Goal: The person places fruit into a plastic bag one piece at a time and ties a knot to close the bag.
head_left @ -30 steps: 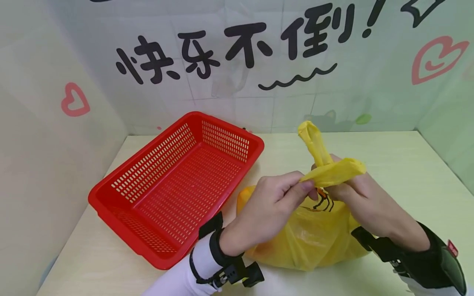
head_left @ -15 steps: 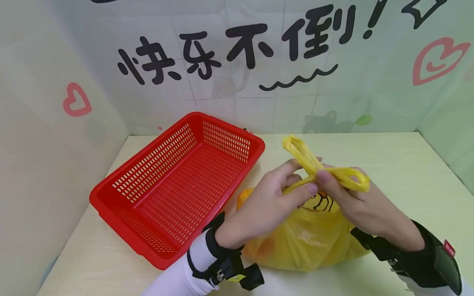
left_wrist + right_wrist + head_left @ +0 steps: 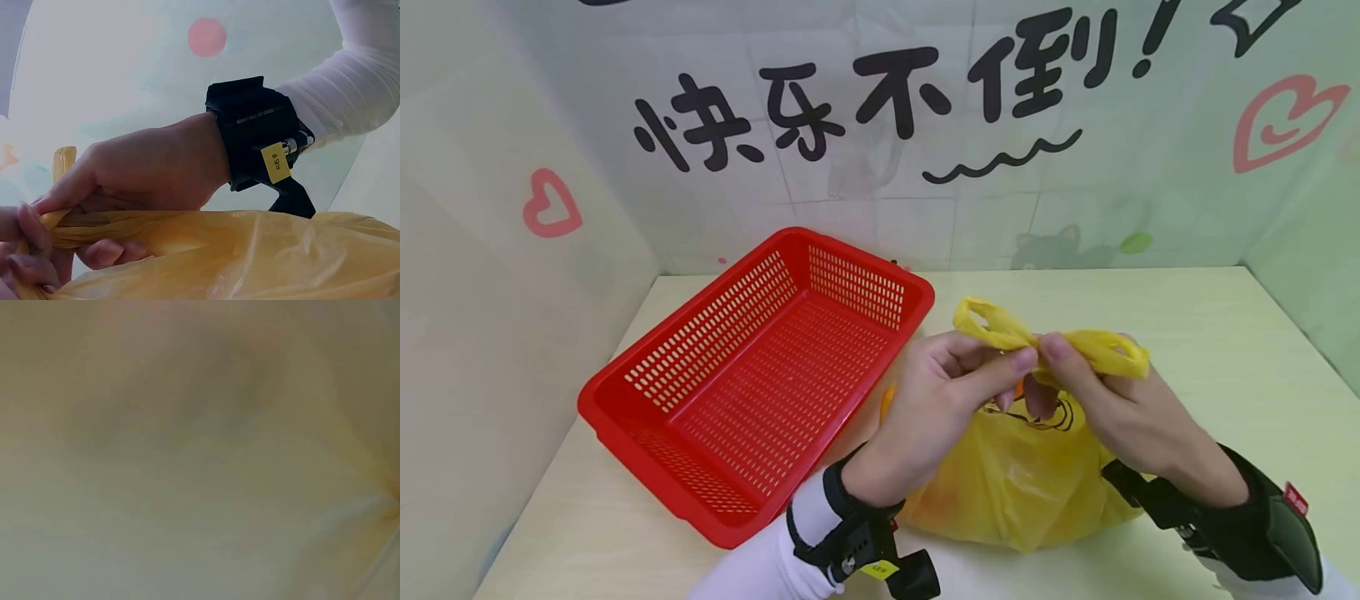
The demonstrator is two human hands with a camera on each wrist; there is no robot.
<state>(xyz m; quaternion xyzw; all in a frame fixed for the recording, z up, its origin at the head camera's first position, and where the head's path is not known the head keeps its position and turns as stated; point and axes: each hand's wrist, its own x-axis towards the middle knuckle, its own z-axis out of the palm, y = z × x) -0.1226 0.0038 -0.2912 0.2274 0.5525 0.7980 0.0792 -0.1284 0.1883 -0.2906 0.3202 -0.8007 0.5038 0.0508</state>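
A full yellow plastic bag [image 3: 1022,483] sits on the table in the head view, dark print near its top. Above it, my left hand [image 3: 940,400] pinches one twisted bag handle [image 3: 988,321], whose loop points up and left. My right hand [image 3: 1127,417] pinches the other handle [image 3: 1108,352], which loops out to the right. The two thumbs nearly meet where the handles cross. From below, the left wrist view has the right hand [image 3: 150,169] gripping the gathered plastic, with left fingertips [image 3: 31,231] close beside it. Bag plastic blurs most of the right wrist view.
A red plastic basket [image 3: 910,292] with slotted walls stands to the left of the bag, its near end close to the left forearm. Pale walls with printed writing and hearts border the light wooden table [image 3: 1247,350] at the back and sides.
The handles were crossed with one loop standing tall; now that loop is lower and further left. The right thumb has come over the crossing and the left hand has shifted its grip.
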